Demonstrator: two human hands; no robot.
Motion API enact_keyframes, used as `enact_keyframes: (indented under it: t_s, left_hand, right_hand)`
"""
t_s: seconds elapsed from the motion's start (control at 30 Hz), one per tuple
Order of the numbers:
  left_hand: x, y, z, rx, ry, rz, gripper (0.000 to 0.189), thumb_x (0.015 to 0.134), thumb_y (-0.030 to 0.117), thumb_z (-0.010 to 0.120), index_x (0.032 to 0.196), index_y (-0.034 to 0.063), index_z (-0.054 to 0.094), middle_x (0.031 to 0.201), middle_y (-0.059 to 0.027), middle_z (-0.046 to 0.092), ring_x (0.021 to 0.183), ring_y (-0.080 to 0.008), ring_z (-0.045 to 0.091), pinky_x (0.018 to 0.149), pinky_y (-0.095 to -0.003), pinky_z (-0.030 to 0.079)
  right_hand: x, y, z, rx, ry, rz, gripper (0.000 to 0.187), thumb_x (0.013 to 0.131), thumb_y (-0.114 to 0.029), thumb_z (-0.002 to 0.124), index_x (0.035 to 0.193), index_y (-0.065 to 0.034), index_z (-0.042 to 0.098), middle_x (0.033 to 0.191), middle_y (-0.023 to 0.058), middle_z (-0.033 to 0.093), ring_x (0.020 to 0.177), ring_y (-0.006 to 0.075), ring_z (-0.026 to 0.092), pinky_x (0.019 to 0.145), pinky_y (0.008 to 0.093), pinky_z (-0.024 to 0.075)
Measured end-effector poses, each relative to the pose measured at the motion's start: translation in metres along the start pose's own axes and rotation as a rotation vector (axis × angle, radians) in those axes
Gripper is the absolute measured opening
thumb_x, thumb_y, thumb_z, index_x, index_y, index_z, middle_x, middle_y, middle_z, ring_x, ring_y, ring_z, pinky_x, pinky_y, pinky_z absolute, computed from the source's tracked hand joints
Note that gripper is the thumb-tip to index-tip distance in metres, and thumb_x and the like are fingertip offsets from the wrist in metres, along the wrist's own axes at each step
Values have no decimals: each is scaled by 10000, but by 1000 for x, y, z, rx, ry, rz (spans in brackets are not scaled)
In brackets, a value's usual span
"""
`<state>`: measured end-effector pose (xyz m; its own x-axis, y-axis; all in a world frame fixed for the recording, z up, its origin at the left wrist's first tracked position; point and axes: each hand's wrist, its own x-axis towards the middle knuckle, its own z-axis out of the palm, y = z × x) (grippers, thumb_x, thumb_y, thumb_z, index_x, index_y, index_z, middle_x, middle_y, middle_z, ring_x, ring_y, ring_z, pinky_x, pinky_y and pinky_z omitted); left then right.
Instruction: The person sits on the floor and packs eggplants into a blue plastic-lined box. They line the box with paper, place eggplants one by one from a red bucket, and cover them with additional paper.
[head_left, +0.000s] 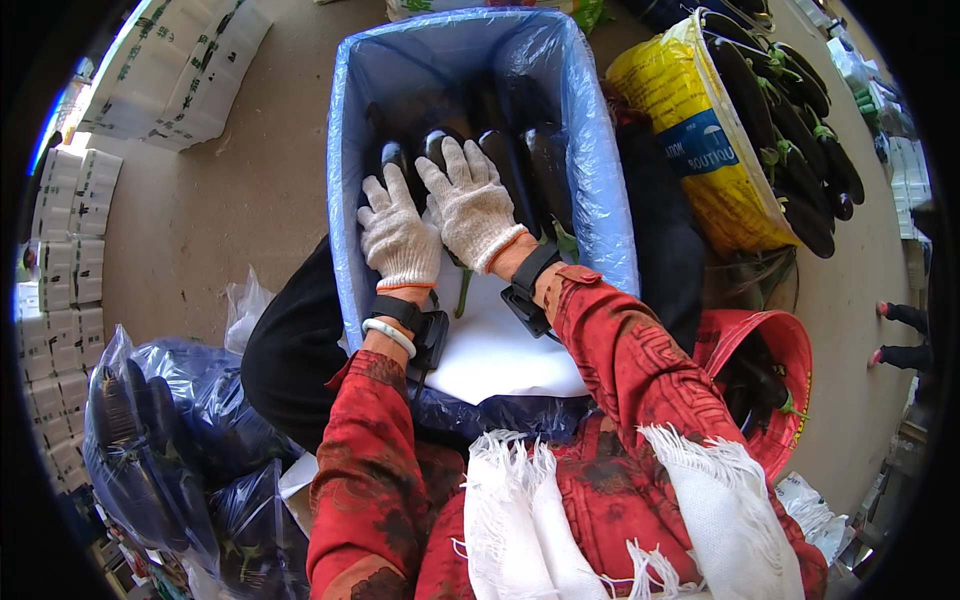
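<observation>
A box lined with blue plastic film (600, 172) stands between the knees, with several dark eggplants (550, 165) side by side inside. White paper (495, 360) lies over its near end. Both hands wear knitted work gloves and rest on eggplants in the box. My left hand (400, 232) lies palm down near the left wall, fingers pointing to the far end. Just right of it, my right hand (472, 202) presses flat on eggplants, fingers spread a little. A green stem (463, 292) shows below the hands. Whether the fingers grip anything underneath is hidden.
A yellow sack (675, 112) full of eggplants lies at the upper right. Below it stands a red container (799, 375) with more eggplants. Clear plastic bags of eggplants (142, 450) sit at the lower left. White foam boxes (172, 67) are stacked on the left; a person's legs (904, 337) show far right.
</observation>
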<state>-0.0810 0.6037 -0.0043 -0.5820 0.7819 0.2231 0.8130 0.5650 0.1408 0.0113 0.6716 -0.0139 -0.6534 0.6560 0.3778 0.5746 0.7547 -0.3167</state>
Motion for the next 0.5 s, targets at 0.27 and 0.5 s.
enact_keyframes:
  t_s: [0.27,0.5]
  left_hand:
    - [-11,-13,-51,28,-319,260,736,849,320,632,1454,-17,382,1420,-358,421,1083,-430,607,880,-463,544]
    - [-96,-36,-154,-359,-609,711,790,704,416,815,1324,38,504,1332,-248,521,1231,-399,522,1046,-486,404]
  right_hand:
    - [1,3,16,-88,188,-67,424,853,-251,619,1263,-141,607,1371,197,452,1250,447,434,1070,565,341]
    - [5,21,-25,88,-282,5,563,931,-435,568,1450,-237,473,1562,131,301,1418,385,316,1168,468,289]
